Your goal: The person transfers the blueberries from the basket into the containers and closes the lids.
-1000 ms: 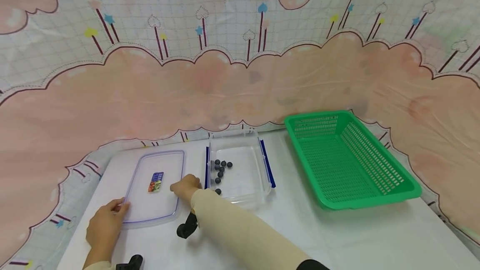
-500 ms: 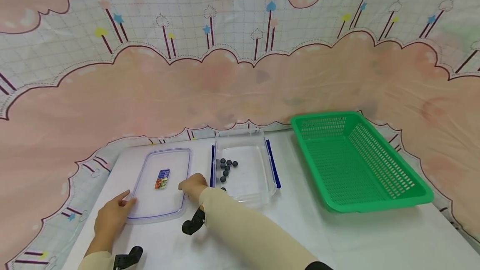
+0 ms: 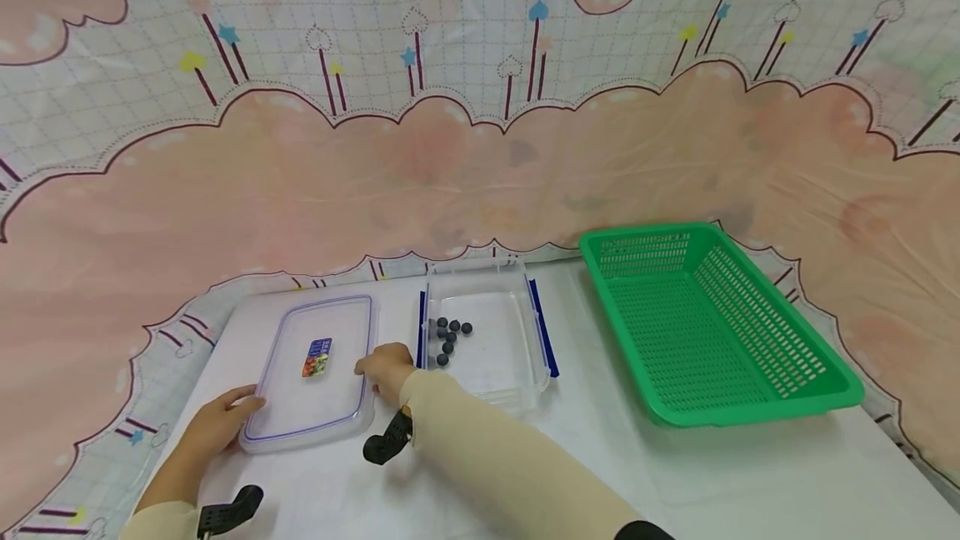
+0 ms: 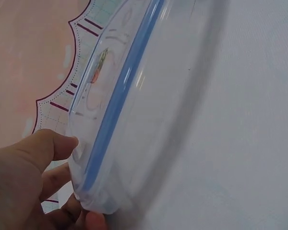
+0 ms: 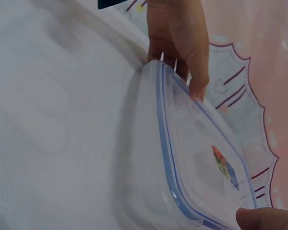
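Note:
A clear plastic lid (image 3: 300,407) with a blue-lined rim and a small picture label (image 3: 317,357) is at the left of the table. My left hand (image 3: 217,422) grips its left edge, thumb on top and fingers beneath, as the left wrist view shows. On the opposite edge, my right hand (image 3: 386,369) pinches the rim; in the right wrist view only its thumb (image 5: 266,219) shows, lying on the lid. A shadow falls beside the lid in both wrist views. Right of it stands an open clear box (image 3: 495,319) holding several dark balls (image 3: 447,347), partly screened by my right forearm.
A green perforated basket (image 3: 720,332) stands to the right on the white-covered table (image 3: 585,457). Blue strips (image 3: 543,327) run along the box's sides. Behind everything hangs a printed cloth (image 3: 450,190).
My left fingers have closed round the lid's left edge and gone under it. The lid has shifted slightly left. The nearest ball has passed out of sight behind my right sleeve.

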Demonstrator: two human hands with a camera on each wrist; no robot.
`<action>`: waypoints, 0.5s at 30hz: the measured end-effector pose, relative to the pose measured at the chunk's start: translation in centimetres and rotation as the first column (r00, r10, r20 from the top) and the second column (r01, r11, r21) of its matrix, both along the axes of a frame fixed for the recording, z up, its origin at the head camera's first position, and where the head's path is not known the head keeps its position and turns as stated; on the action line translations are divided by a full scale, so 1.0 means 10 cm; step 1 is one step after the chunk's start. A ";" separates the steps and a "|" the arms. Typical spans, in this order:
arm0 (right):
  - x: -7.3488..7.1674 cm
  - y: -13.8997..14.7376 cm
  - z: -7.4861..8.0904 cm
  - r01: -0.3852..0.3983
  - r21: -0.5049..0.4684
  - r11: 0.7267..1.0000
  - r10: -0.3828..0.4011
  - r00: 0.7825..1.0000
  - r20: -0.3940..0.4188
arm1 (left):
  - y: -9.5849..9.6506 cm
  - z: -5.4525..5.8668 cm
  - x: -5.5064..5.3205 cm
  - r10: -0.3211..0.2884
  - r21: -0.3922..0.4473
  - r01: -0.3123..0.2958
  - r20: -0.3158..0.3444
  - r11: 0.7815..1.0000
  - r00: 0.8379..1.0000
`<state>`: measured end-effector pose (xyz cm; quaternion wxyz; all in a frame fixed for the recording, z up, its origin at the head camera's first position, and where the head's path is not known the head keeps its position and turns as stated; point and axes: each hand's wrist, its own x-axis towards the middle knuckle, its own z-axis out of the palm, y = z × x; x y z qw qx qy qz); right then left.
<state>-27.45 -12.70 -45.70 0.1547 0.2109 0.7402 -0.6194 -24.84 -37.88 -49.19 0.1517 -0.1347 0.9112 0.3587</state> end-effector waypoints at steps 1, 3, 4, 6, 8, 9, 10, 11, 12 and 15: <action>0.01 0.01 0.02 0.004 -0.010 1.000 -0.004 1.000 -0.006 | 0.00 0.00 0.00 0.010 0.016 -0.010 0.003 1.000 1.000; 0.00 0.01 0.03 0.016 -0.028 0.999 -0.017 1.000 -0.016 | -0.01 0.01 0.01 0.029 0.042 -0.029 0.007 0.999 1.000; -0.01 0.01 0.04 0.021 -0.031 0.999 -0.022 1.000 -0.022 | -0.01 0.02 0.01 0.042 0.055 -0.042 0.010 0.998 0.999; -0.03 0.01 0.05 0.024 -0.024 0.999 -0.025 0.999 -0.037 | -0.02 0.04 0.02 0.072 0.084 -0.074 0.024 0.994 0.997; -0.05 0.01 0.09 0.022 -0.010 1.000 -0.022 0.998 -0.055 | -0.01 0.06 0.02 0.103 0.112 -0.106 0.038 0.988 0.994; -0.05 0.02 0.11 0.019 -0.002 1.000 -0.019 0.997 -0.069 | -0.01 0.07 0.03 0.116 0.128 -0.121 0.043 0.984 0.992; -0.05 0.03 0.14 0.015 0.001 1.000 -0.015 0.997 -0.079 | 0.00 0.09 0.03 0.124 0.143 -0.129 0.048 0.981 0.991; -0.05 0.04 0.17 0.013 -0.001 1.000 -0.013 0.996 -0.091 | 0.00 0.11 0.03 0.125 0.156 -0.131 0.052 0.979 0.991; -0.04 0.05 0.20 0.010 -0.009 1.000 -0.011 0.995 -0.100 | 0.01 0.13 0.03 0.126 0.169 -0.134 0.056 0.976 0.990; -0.04 0.11 0.27 -0.015 -0.044 0.999 0.010 0.992 -0.126 | 0.05 0.20 0.05 0.108 0.201 -0.117 0.055 0.973 0.993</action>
